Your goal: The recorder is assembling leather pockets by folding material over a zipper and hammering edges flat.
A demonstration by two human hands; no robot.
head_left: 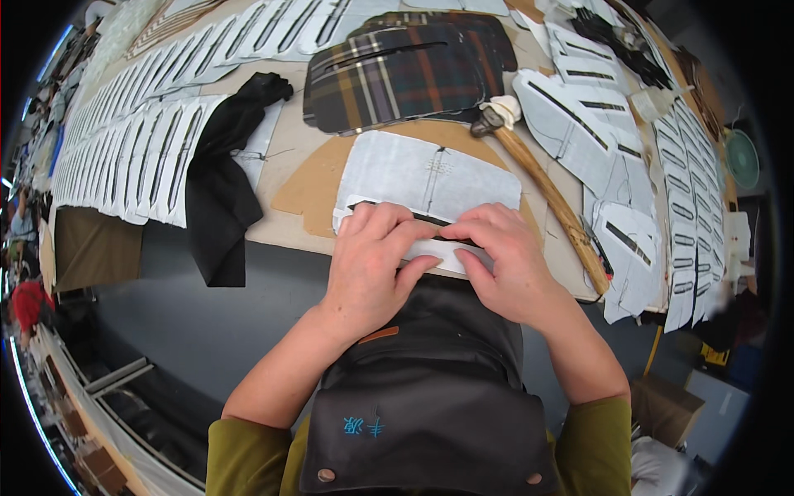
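The counter (289,132) spreads across the upper view, and the person stands at its near edge in one dark apron (422,413). On its left lie long rows of white slotted strips (184,165), too many to count surely, and several pale slotted pieces (550,136) crowd its right side. Beyond the hands is a stack of plaid pieces (397,74), at least two of them. One black cloth (223,182) lies to the left, hanging over the near edge. Brown card (306,194) shows beneath one white panel (393,169), which sits directly in front of both hands, its near edge under the fingers and most of it reaching beyond them. The panel's long axis runs left to right, the right end slightly nearer the person, with its curved edge pointing away. One hammer (538,169) rests to the right, its wooden handle slanting toward the person. The left hand (368,252) and the right hand (506,263) each grasp the panel's near edge between thumb and fingers, thumbs facing one another. Between them shows one narrow dark slot (451,240), parallel to the panel's length and partly hidden by the fingers
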